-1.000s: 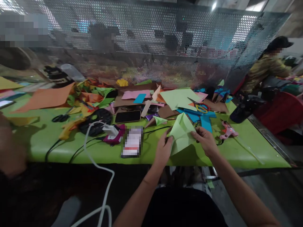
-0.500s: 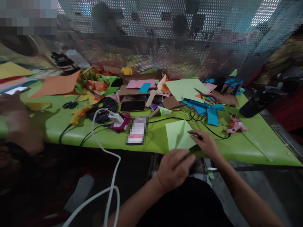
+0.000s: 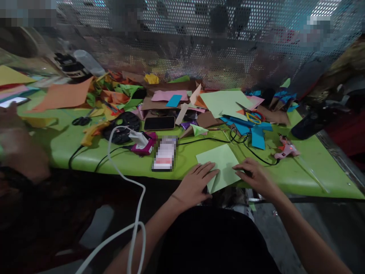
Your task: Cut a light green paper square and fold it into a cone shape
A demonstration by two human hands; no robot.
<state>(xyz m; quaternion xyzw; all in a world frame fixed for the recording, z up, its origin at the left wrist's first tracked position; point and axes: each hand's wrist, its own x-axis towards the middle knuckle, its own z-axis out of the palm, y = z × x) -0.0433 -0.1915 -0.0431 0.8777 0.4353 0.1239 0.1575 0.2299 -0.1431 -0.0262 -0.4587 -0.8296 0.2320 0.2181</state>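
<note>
A pale green sheet of paper (image 3: pixel 224 163) lies at the front edge of the table, turned at an angle, with a crease near its lower left corner. My left hand (image 3: pixel 195 184) rests flat on the sheet's left side, fingers stretched out. At the sheet's right edge, my right hand (image 3: pixel 253 177) has thumb and forefinger closed on the paper. Left of the sheet is a phone with a lit screen (image 3: pixel 164 154).
A pink glue gun (image 3: pixel 286 148) sits at the right, a yellow one (image 3: pixel 95 133) at the left. Scissors (image 3: pixel 253 117) and coloured paper lie behind. A white cable (image 3: pixel 138 205) hangs over the front edge. Another person's hand (image 3: pixel 14 140) is at far left.
My left hand has come down from in front of the table onto the sheet. The sheet has turned and now lies flatter. My right hand stays at its right edge.
</note>
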